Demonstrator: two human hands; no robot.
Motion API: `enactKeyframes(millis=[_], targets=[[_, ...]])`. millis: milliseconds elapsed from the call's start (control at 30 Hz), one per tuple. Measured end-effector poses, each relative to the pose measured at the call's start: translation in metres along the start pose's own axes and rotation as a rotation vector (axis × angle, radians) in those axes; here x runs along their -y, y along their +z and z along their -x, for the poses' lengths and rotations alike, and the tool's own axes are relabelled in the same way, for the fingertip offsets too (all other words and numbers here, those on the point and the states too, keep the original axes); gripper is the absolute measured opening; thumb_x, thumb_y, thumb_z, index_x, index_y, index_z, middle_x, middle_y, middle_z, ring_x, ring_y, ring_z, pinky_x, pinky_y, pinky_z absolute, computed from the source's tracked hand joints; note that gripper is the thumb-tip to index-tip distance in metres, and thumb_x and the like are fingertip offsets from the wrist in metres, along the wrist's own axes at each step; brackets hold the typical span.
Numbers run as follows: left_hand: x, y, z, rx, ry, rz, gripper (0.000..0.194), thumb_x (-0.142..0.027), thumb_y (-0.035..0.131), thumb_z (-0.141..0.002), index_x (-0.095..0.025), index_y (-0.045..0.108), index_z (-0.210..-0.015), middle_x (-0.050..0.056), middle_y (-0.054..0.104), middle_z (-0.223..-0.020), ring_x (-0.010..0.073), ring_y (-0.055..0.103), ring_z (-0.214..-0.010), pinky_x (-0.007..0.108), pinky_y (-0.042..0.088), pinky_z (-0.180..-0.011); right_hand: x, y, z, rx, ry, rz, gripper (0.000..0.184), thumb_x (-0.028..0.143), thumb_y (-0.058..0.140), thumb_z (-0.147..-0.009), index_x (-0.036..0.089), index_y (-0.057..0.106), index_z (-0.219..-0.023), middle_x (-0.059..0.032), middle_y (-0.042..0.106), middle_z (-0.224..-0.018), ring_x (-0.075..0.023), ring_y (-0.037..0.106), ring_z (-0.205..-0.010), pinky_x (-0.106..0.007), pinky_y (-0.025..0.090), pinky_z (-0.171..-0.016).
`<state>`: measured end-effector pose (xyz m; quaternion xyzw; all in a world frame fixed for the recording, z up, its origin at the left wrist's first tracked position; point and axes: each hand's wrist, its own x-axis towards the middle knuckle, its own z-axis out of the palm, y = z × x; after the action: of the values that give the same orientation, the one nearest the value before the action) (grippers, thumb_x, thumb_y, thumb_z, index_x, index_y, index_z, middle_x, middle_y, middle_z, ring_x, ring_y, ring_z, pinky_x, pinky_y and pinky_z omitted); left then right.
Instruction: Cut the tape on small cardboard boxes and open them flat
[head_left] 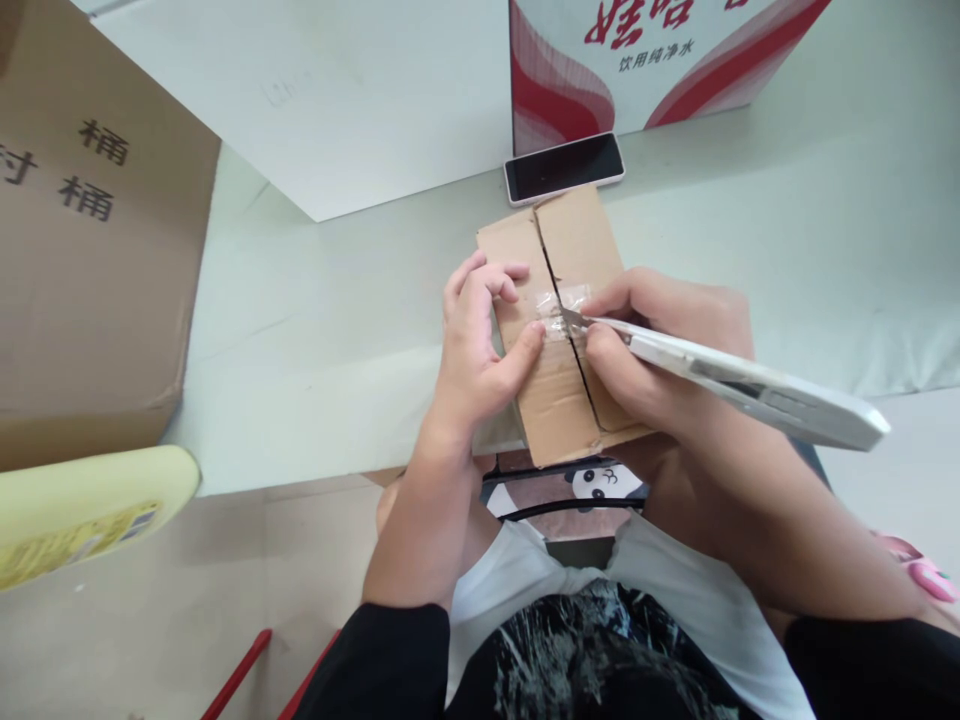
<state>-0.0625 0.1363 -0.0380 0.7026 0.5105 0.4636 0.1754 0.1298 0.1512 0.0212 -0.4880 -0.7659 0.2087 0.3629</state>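
A small brown cardboard box (559,400) lies at the table's front edge, its two top flaps meeting at a dark seam. Clear tape (551,300) crosses the middle of that seam. My right hand (652,330) grips a white utility knife (750,375) near its front end; the blade touches the seam at the tape. My left hand (487,340) rests on the left side of the box, thumb on the tape's edge and fingers apart and bent over the flap. Part of the right flap is hidden under my right hand.
Behind the box lies a phone (566,168), close to a red and white carton (645,70) and a large white box (337,90). A big brown carton (97,280) stands left, with a yellow container (90,510) in front of it. All rest around the pale green tabletop (315,400).
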Motion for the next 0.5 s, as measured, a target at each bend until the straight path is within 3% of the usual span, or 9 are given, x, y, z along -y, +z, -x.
enactKeyframes(millis=[167, 500], targets=[[-0.0009, 0.0000, -0.0008, -0.012, 0.007, 0.026, 0.030, -0.056, 0.059, -0.099, -0.029, 0.050, -0.109, 0.007, 0.066, -0.126, 0.0288, 0.053, -0.136, 0.057, 0.036, -0.125, 0.0005, -0.0008, -0.0003, 0.019, 0.004, 0.003, 0.009, 0.025, 0.056, -0.076, 0.023, 0.064, -0.076, 0.0010, 0.066, -0.061, -0.0139, 0.055, -0.053, -0.029, 0.041, -0.055], [-0.0009, -0.0024, 0.0004, 0.012, -0.014, -0.028, 0.035, -0.061, 0.057, -0.098, -0.028, 0.050, -0.110, 0.009, 0.065, -0.130, 0.0308, 0.049, -0.141, 0.060, 0.037, -0.123, 0.0014, -0.0042, -0.0004, 0.048, -0.007, 0.025, 0.004, 0.023, 0.055, -0.072, 0.024, 0.059, -0.071, 0.0023, 0.057, -0.054, -0.0125, 0.047, -0.047, -0.028, 0.036, -0.051]])
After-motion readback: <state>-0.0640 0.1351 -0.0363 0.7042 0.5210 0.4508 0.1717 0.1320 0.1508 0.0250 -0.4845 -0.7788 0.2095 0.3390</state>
